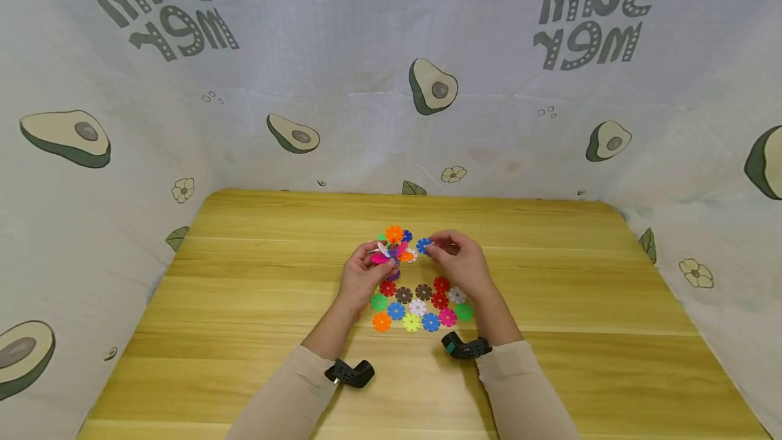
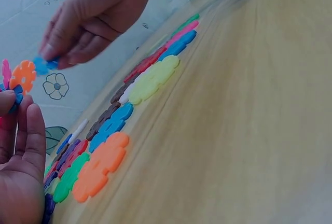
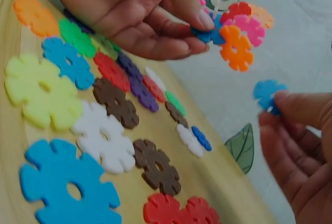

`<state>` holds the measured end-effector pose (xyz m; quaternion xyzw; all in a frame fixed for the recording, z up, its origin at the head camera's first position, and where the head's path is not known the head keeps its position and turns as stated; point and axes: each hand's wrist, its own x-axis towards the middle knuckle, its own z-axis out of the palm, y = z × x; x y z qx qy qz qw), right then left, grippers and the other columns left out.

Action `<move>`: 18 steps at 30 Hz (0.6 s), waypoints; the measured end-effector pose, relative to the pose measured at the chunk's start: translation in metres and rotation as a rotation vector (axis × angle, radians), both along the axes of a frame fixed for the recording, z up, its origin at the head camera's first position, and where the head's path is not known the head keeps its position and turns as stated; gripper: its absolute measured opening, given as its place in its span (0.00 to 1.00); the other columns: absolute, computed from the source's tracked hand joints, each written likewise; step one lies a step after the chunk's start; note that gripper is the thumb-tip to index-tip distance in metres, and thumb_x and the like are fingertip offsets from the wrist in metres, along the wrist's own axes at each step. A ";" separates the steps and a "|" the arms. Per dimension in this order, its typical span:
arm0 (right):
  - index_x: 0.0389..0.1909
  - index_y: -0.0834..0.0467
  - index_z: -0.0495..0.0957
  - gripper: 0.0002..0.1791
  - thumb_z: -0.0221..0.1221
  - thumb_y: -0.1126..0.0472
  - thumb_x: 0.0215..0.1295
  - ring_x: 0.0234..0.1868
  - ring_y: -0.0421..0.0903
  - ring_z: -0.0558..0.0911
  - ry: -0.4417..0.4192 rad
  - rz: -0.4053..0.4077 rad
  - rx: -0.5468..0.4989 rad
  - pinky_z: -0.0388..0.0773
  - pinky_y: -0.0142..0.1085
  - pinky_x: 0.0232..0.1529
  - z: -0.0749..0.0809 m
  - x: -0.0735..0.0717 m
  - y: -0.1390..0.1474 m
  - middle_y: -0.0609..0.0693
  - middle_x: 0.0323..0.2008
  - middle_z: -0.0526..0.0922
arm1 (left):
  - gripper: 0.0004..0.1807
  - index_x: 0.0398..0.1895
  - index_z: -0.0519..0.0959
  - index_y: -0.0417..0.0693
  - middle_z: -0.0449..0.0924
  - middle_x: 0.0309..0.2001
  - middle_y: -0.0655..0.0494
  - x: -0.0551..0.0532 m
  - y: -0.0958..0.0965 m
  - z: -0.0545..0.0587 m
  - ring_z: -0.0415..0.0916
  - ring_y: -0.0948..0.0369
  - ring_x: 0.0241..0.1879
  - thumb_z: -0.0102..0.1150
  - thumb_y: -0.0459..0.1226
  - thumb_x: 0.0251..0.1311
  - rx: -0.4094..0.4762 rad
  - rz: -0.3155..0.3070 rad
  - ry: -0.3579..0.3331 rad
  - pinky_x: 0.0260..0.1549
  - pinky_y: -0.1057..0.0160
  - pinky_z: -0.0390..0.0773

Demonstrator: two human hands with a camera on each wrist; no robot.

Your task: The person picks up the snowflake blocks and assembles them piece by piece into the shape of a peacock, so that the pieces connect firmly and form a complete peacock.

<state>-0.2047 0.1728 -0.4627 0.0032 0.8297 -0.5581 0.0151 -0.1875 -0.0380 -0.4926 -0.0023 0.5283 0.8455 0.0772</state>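
Note:
My left hand (image 1: 359, 280) pinches a joined cluster of plastic snowflake discs by its blue disc (image 3: 211, 35). An orange disc (image 3: 237, 49), pink discs, a red one and a white one stick out from that cluster at different angles. Between thumb and fingers, my right hand (image 1: 464, 265) holds a single blue snowflake disc (image 3: 266, 93). It is raised just right of the cluster, with a gap between them in the right wrist view. In the left wrist view, this blue disc overlaps the cluster's orange disc (image 2: 23, 76).
Loose notched discs lie flat on the wooden table (image 1: 256, 290) below my hands, among them a yellow disc (image 1: 411, 322), a pink disc (image 1: 448, 318) and a green disc (image 1: 464, 312). A printed avocado curtain (image 1: 366, 148) hangs behind the table's far edge.

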 end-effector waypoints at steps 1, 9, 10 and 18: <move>0.51 0.60 0.81 0.14 0.66 0.60 0.69 0.43 0.46 0.85 0.019 0.003 -0.057 0.86 0.29 0.45 0.001 0.000 -0.001 0.57 0.45 0.82 | 0.24 0.62 0.69 0.32 0.84 0.37 0.62 0.000 0.000 0.000 0.87 0.65 0.34 0.59 0.20 0.63 -0.007 -0.003 0.003 0.42 0.63 0.89; 0.51 0.67 0.79 0.15 0.66 0.62 0.69 0.38 0.39 0.88 0.130 0.067 -0.234 0.87 0.31 0.47 0.005 0.004 -0.009 0.50 0.39 0.85 | 0.21 0.59 0.71 0.34 0.85 0.39 0.62 -0.002 0.001 -0.005 0.86 0.65 0.34 0.61 0.20 0.63 -0.041 -0.021 0.020 0.42 0.64 0.89; 0.51 0.67 0.79 0.15 0.65 0.62 0.69 0.38 0.38 0.88 0.135 0.067 -0.232 0.87 0.30 0.47 0.005 0.005 -0.010 0.49 0.39 0.85 | 0.21 0.59 0.71 0.35 0.85 0.40 0.62 -0.002 0.001 -0.005 0.87 0.65 0.34 0.61 0.20 0.63 -0.041 -0.021 0.019 0.41 0.64 0.89; 0.49 0.65 0.83 0.13 0.65 0.62 0.69 0.38 0.36 0.87 0.207 0.050 -0.188 0.86 0.28 0.45 0.005 0.005 -0.011 0.57 0.42 0.87 | 0.22 0.60 0.70 0.33 0.86 0.41 0.61 -0.001 0.000 -0.002 0.87 0.65 0.35 0.60 0.20 0.63 -0.039 -0.028 0.022 0.41 0.64 0.89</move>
